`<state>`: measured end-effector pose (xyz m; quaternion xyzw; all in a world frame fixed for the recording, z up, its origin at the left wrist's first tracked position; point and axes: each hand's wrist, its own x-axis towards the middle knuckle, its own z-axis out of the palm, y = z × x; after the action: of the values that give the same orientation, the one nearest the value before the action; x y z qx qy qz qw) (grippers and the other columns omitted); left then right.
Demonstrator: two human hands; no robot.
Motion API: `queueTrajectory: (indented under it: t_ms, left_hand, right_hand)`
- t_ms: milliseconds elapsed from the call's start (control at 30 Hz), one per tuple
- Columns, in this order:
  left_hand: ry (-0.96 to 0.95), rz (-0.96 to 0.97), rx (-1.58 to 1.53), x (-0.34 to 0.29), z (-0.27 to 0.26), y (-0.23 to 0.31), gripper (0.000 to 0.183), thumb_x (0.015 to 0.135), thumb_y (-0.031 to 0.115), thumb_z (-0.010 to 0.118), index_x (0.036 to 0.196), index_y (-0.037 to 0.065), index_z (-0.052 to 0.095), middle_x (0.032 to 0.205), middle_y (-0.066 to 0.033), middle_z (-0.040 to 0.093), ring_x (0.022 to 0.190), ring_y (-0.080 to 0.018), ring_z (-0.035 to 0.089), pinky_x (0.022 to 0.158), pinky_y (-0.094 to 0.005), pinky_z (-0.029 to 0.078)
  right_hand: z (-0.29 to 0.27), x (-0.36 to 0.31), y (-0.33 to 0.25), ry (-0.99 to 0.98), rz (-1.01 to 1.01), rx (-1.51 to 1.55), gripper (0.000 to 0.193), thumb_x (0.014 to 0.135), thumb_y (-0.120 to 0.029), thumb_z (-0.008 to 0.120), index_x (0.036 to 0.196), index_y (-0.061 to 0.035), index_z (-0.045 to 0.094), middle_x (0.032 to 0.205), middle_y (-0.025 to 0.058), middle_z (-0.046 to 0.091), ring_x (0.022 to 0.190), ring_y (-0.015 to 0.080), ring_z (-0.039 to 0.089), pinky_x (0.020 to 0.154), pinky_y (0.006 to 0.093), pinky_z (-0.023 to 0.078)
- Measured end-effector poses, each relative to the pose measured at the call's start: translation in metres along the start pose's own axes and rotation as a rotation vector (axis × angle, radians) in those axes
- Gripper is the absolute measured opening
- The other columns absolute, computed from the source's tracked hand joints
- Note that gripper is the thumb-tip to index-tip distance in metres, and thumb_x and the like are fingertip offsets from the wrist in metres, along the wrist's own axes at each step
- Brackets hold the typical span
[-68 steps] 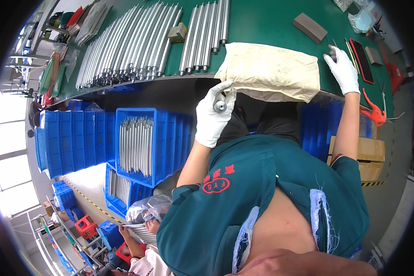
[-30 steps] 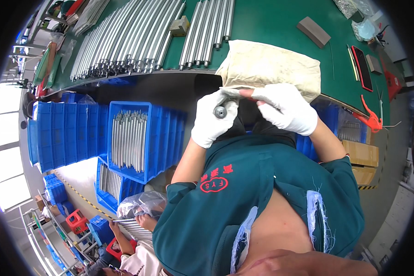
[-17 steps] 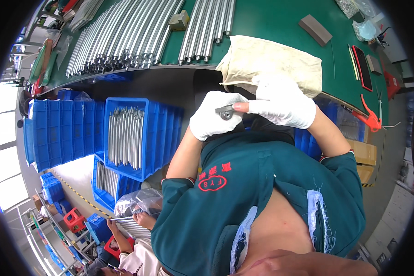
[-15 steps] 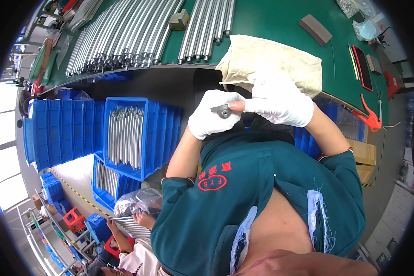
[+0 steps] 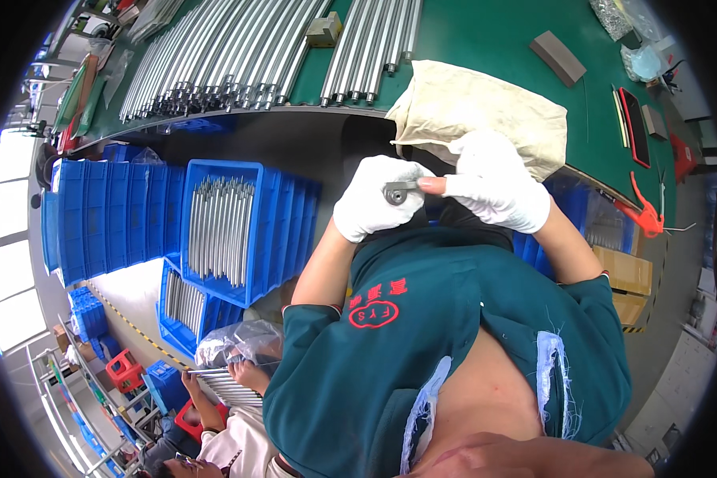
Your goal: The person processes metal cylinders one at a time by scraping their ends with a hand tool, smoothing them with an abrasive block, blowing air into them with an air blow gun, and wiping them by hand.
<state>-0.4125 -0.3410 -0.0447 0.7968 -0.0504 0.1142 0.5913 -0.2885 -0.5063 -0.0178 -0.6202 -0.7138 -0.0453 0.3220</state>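
Observation:
My left hand [image 5: 374, 201], in a white glove, is closed round a round metal part [image 5: 397, 197]. Its dark end, with a small hole in the middle, faces up; the rest is hidden by the glove. My right hand [image 5: 502, 182], also gloved but with a bare thumb tip, is closed on a small grey flat strip [image 5: 406, 185]. The thumb presses on the strip, which lies against the edge of the round end. Just beyond both hands, a cream cloth [image 5: 486, 111] hangs over the green table's [image 5: 478, 32] front edge.
Rows of shiny metal rods [image 5: 223, 56] lie on the table with a metal block [image 5: 324, 30]. To the right are a grey-brown block [image 5: 558, 57], a red-edged phone [image 5: 634, 127] and an orange air gun [image 5: 648, 213]. Blue crates [image 5: 255, 231] hold rods at left; a co-worker's hand [image 5: 248, 374] shows below.
The grey strip has slid right across the metal part's end, with my right thumb moving along. My left hand keeps its grip. The whole view has shifted slightly.

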Motion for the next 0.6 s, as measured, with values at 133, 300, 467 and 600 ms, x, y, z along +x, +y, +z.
queueTrajectory:
  t_ms: [133, 300, 467, 600]
  left_hand:
    - [0.025, -0.017, -0.016, -0.005, 0.003, -0.001, 0.018, 0.065, 0.005, 0.061, 0.082, 0.002, 0.067, 0.064, -0.0080, 0.061, 0.053, -0.0165, 0.056, 0.055, -0.0250, 0.045]
    - [0.124, 0.044, 0.065, -0.005, 0.004, -0.003, 0.021, 0.068, 0.002, 0.059, 0.087, 0.003, 0.066, 0.062, -0.0070, 0.060, 0.053, -0.0136, 0.055, 0.055, -0.0236, 0.045]
    - [0.184, -0.154, 0.082, -0.005, 0.006, 0.013, 0.035, 0.079, -0.004, 0.060, 0.113, 0.002, 0.053, 0.068, -0.0015, 0.056, 0.067, -0.0074, 0.055, 0.066, -0.0215, 0.047]
    - [0.382, 0.126, 0.151, -0.005, 0.014, -0.009, 0.039, 0.072, -0.003, 0.067, 0.107, 0.008, 0.058, 0.085, -0.0084, 0.061, 0.071, -0.0200, 0.063, 0.067, -0.0281, 0.050]
  right_hand:
    - [0.003, -0.004, 0.001, 0.000, -0.001, -0.002, 0.049, 0.072, -0.005, 0.064, 0.115, -0.0281, 0.061, 0.058, 0.0003, 0.040, 0.056, 0.0213, 0.043, 0.064, 0.0354, 0.040]
    - [-0.001, -0.030, 0.004, 0.130, 0.050, 0.002, 0.046, 0.070, -0.006, 0.064, 0.112, -0.0245, 0.064, 0.066, 0.0033, 0.047, 0.065, 0.0246, 0.048, 0.064, 0.0357, 0.041]
    - [-0.003, -0.034, 0.001, 0.201, 0.171, 0.078, 0.045, 0.068, 0.000, 0.064, 0.109, -0.0173, 0.066, 0.067, 0.0046, 0.046, 0.066, 0.0238, 0.048, 0.066, 0.0345, 0.041]
    - [0.000, -0.027, -0.004, 0.252, 0.168, 0.035, 0.042, 0.069, 0.000, 0.064, 0.108, -0.0159, 0.066, 0.064, 0.0047, 0.043, 0.060, 0.0232, 0.045, 0.057, 0.0340, 0.038]
